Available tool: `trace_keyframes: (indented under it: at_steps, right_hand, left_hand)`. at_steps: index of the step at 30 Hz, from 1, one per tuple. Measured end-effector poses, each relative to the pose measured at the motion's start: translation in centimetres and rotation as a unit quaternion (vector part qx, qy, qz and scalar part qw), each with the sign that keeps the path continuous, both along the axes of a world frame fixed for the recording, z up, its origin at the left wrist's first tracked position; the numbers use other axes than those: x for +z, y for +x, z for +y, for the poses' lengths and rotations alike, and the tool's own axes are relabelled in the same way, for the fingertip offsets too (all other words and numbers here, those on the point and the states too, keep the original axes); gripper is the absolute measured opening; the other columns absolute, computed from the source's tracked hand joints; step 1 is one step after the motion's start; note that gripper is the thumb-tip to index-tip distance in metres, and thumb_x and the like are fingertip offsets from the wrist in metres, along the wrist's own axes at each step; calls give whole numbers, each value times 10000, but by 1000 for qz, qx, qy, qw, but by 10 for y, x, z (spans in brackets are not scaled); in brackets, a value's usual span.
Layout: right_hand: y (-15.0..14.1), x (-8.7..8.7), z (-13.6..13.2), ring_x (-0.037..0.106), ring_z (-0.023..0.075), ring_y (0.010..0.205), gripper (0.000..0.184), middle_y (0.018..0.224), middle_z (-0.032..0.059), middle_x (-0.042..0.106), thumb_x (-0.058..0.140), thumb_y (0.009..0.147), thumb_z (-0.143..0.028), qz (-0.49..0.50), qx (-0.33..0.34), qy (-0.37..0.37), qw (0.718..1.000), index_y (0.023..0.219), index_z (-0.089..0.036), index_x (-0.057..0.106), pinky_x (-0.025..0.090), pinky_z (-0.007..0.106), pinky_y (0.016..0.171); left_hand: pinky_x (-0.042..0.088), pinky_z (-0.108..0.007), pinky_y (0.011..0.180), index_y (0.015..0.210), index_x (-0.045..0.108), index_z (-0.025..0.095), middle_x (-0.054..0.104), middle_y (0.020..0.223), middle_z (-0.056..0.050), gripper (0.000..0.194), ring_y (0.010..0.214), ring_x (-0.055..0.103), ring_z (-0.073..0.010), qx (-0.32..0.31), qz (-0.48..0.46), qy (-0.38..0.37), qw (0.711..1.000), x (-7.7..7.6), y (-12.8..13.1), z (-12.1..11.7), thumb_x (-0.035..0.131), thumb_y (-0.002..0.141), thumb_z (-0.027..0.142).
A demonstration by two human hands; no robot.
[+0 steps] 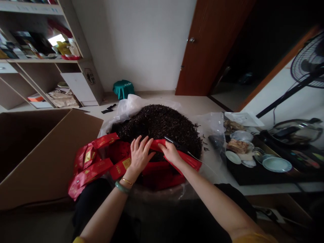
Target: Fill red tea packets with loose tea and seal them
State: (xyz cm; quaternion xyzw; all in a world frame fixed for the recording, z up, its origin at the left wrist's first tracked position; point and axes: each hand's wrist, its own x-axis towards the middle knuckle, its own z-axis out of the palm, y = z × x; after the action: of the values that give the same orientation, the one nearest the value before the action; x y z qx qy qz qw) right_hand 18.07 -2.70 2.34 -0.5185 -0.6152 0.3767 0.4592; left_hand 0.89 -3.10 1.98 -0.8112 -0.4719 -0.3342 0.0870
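Note:
A large heap of dark, dry loose leaves that look like tea (162, 121) fills a clear plastic bag (131, 104) in front of me. My left hand (140, 155) lies with fingers spread over a red packet (158, 143) at the heap's near edge. The thumb and fingers of my right hand (170, 152) grip the same packet's edge. Behind that hand lies a slim black device (174, 143), partly hidden, with a white cable; whether the hand touches it I cannot tell. Several red foil packets with gold print (93, 168) are piled to the left.
An open cardboard box (83, 131) stands at left. On the right, a low table (243, 179) bears a pale green dish (277, 164), small cups and a glass-lidded pot (295, 130). A fan (310, 62), a brown door (202, 50) and a teal-covered stool or bin (123, 89) are farther off.

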Motion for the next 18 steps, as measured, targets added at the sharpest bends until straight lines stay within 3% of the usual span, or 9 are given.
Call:
trace_keyframes:
  at_steps: [2, 7, 10, 14, 18]
  right_hand:
    - [-4, -2, -1, 645, 230, 901, 326, 934, 77, 720, 530, 823, -457, 76, 13, -42, 996, 920, -182, 677, 470, 408, 888]
    - [-11, -2, -8, 643, 210, 889, 364, 915, 44, 720, 588, 781, -505, 254, 117, -140, 950, 915, -178, 677, 450, 402, 920]
    - [-10, 1, -9, 626, 217, 944, 353, 893, 37, 719, 590, 783, -513, 276, 163, -175, 931, 867, -181, 675, 433, 397, 936]
    - [-9, 5, -7, 593, 219, 1020, 374, 912, 36, 712, 547, 802, -541, 289, 162, -198, 922, 858, -191, 665, 411, 389, 961]
    - [-9, 8, -6, 560, 222, 1085, 507, 1002, 71, 698, 419, 845, -609, 302, 195, -239, 902, 941, -170, 654, 390, 396, 984]
  left_hand:
    - [230, -521, 1079, 1275, 530, 228, 555, 1306, -107, 503, 1275, 390, -338, -15, 23, 21, 999, -2, 2, -1, 638, 794, 329]
    - [338, -460, 1036, 1281, 501, 198, 585, 1265, -102, 483, 1161, 490, -280, -71, 32, -29, 997, -12, -2, 3, 597, 808, 207]
    - [400, -447, 974, 1265, 505, 186, 599, 1236, -112, 487, 1112, 519, -279, -93, 29, -52, 994, -15, -3, 4, 614, 791, 206]
    - [408, -440, 976, 1267, 488, 165, 595, 1218, -131, 493, 1118, 519, -276, -119, 20, -52, 991, -16, -1, 4, 617, 796, 227]
    - [404, -449, 995, 1261, 471, 144, 594, 1192, -135, 493, 1118, 517, -269, -151, 6, -37, 988, -18, 1, 7, 612, 811, 288]
